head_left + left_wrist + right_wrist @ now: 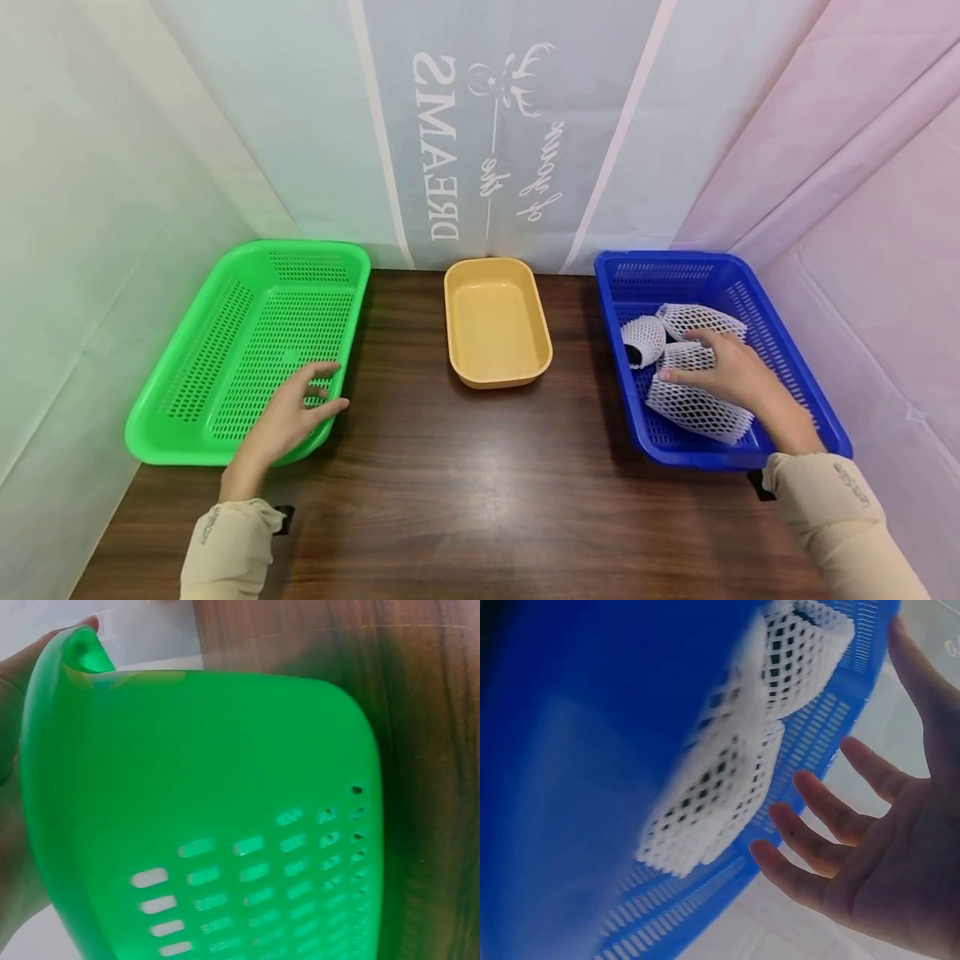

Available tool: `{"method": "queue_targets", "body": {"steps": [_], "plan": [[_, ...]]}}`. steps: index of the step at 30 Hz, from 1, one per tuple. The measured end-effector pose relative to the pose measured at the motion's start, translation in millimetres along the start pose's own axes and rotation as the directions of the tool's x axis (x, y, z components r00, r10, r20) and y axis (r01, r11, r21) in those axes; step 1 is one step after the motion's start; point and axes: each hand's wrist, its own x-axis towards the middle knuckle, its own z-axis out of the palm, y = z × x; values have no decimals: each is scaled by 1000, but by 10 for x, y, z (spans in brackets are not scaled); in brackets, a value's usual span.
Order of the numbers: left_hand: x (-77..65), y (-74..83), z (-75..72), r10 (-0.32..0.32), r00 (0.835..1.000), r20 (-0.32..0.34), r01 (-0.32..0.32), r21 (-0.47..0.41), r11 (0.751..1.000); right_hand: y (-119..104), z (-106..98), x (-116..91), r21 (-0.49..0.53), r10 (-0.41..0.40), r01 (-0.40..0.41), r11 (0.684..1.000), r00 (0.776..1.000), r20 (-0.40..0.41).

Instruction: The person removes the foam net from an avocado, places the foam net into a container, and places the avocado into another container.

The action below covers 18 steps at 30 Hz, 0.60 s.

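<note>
My left hand point(287, 415) hovers over the near right side of the green basket point(141, 417), thumb and fingers spread apart with nothing between them. In the left wrist view the outer wall of that basket point(210, 750) fills most of the picture and hides much of the hand. Over the blue basket point(806, 383), my right hand point(731, 371) is held with its fingers apart and slightly bent, holding nothing. Beneath it lie white foam-net sleeves point(697, 408) around dark contents. A smaller round net-wrapped piece point(645, 337) with a black end sits to their left.
A yellow tray point(497, 382) stands between the two baskets, near the back edge of the dark wooden table point(480, 483). Behind it hangs a printed cloth point(495, 133). Pale cloth also closes off the left and right sides.
</note>
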Motion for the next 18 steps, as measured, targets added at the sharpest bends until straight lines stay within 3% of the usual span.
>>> {"method": "queue_targets", "body": {"steps": [7, 18], "plan": [[-37, -32, 41, -33, 999, -16, 33, -46, 998, 89, 99, -72, 37, 6, -9, 999, 998, 66], [-39, -54, 92, -54, 997, -60, 50, -72, 996, 170, 222, -116, 3, 17, -17, 1000, 998, 64]]}}
